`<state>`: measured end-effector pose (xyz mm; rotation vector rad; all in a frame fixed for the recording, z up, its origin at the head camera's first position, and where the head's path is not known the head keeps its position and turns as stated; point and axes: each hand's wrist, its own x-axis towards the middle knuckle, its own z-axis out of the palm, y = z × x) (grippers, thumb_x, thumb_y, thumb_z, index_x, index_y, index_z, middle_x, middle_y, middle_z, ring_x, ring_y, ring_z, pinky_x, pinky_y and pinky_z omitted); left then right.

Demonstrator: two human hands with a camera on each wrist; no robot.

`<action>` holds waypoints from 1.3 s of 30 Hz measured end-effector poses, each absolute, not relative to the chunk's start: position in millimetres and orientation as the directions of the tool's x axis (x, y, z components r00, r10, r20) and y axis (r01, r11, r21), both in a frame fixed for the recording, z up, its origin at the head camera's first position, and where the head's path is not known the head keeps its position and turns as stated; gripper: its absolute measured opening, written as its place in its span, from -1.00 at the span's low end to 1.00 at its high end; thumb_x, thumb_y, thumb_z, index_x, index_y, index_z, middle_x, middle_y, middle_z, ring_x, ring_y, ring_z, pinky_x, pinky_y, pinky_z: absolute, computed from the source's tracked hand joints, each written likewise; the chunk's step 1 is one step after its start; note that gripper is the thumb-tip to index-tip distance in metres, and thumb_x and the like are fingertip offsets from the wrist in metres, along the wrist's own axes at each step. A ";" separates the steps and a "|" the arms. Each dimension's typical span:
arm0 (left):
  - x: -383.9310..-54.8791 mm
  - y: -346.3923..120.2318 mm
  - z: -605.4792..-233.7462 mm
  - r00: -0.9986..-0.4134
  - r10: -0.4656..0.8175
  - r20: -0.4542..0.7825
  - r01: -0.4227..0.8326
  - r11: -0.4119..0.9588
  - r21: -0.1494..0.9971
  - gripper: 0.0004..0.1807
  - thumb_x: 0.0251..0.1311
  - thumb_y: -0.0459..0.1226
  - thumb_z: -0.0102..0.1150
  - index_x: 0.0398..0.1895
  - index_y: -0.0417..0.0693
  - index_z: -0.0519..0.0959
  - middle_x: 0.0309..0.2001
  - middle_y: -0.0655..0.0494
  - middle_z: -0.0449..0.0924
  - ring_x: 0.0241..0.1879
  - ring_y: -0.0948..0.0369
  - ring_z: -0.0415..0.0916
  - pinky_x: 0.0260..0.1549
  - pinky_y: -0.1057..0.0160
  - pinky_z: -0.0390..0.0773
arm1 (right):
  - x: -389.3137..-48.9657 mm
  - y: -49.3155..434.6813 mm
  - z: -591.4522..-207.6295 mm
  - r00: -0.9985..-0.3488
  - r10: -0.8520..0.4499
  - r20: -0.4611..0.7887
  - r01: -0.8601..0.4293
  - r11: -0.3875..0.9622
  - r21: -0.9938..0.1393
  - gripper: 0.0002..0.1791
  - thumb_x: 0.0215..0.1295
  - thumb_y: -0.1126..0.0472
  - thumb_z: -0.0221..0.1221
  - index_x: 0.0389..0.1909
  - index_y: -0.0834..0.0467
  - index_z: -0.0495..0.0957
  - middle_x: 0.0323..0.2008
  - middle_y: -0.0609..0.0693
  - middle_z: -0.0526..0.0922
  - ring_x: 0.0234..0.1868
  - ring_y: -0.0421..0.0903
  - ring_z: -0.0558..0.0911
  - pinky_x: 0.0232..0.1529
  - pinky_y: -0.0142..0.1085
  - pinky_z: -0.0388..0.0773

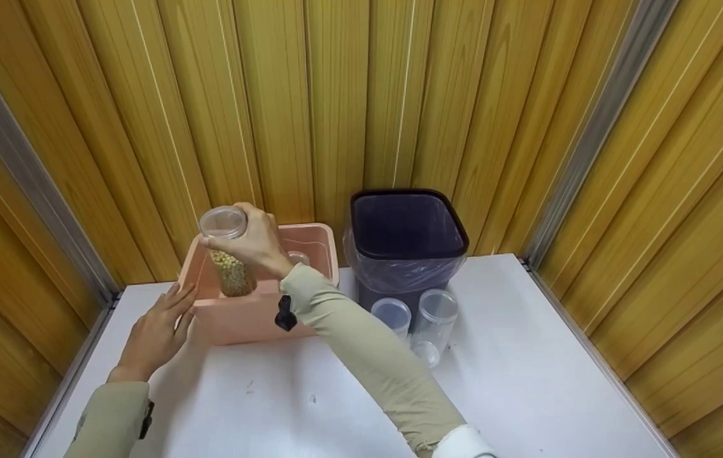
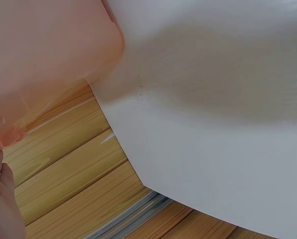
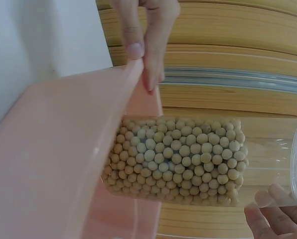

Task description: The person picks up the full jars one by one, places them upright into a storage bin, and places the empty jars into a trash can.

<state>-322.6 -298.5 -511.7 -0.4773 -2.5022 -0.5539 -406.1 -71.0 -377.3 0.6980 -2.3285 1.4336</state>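
Observation:
My right hand (image 1: 261, 242) grips a clear plastic jar (image 3: 268, 144) round its upper end, just below the lid (image 1: 223, 222). Pale round beans (image 3: 178, 159) that look like soybeans fill its lower part. The jar's bottom is inside the pink bin (image 1: 247, 318), close to the left end. At the bin's front left corner, my left hand (image 1: 156, 334) pinches the rim, thumb outside and fingers over the inner side, as the right wrist view shows. Only part of that hand (image 2: 4, 204) appears in the left wrist view.
Inside the pink bin stands another clear container (image 1: 298, 257), partly hidden by my right arm. A dark bin (image 1: 407, 254) with a plastic liner is to the right. Two clear jars (image 1: 441, 321) stand before it on the white table (image 1: 527, 381). Wood-patterned walls (image 1: 336, 114) enclose the table.

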 end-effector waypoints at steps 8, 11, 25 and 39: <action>-323.3 -299.2 -512.7 -0.806 0.212 0.552 0.427 0.854 0.297 -0.50 0.46 -0.35 0.27 0.42 -0.26 0.55 0.42 -0.24 0.54 0.46 -0.33 0.40 0.36 -0.41 0.40 | -409.7 -74.2 -423.7 -0.886 -0.210 0.413 -0.463 0.438 -0.771 -0.19 0.01 -0.09 0.65 0.26 0.17 0.61 -0.06 0.04 0.80 -0.19 -0.29 0.67 -0.21 -0.55 0.57; -323.4 -296.8 -513.2 -0.803 0.211 0.558 0.431 0.851 0.298 -0.50 0.44 -0.36 0.29 0.41 -0.26 0.56 0.41 -0.23 0.55 0.45 -0.33 0.40 0.36 -0.41 0.40 | -410.0 -71.8 -439.8 -0.903 -0.189 0.386 -0.428 0.469 -0.773 -0.18 -0.01 -0.11 0.65 0.25 0.12 0.62 -0.06 0.02 0.81 -0.18 -0.28 0.68 -0.19 -0.51 0.58; -323.1 -293.1 -514.1 -0.800 0.221 0.559 0.444 0.843 0.303 -0.49 0.46 -0.35 0.28 0.43 -0.24 0.55 0.43 -0.20 0.54 0.47 -0.32 0.39 0.38 -0.39 0.39 | -409.9 -66.1 -477.0 -0.921 -0.169 0.351 -0.382 0.568 -0.729 -0.14 -0.09 -0.12 0.66 0.25 0.15 0.61 0.05 0.00 0.79 0.01 -0.17 0.73 0.02 -0.43 0.64; -324.2 -291.3 -515.1 -0.802 0.217 0.556 0.441 0.843 0.308 -0.49 0.44 -0.36 0.28 0.43 -0.24 0.55 0.43 -0.20 0.54 0.47 -0.32 0.39 0.36 -0.40 0.39 | -411.0 -69.1 -481.7 -0.917 -0.140 0.374 -0.378 0.607 -0.699 -0.14 -0.14 -0.10 0.70 0.19 0.20 0.64 0.00 0.03 0.81 -0.07 -0.15 0.74 -0.06 -0.50 0.62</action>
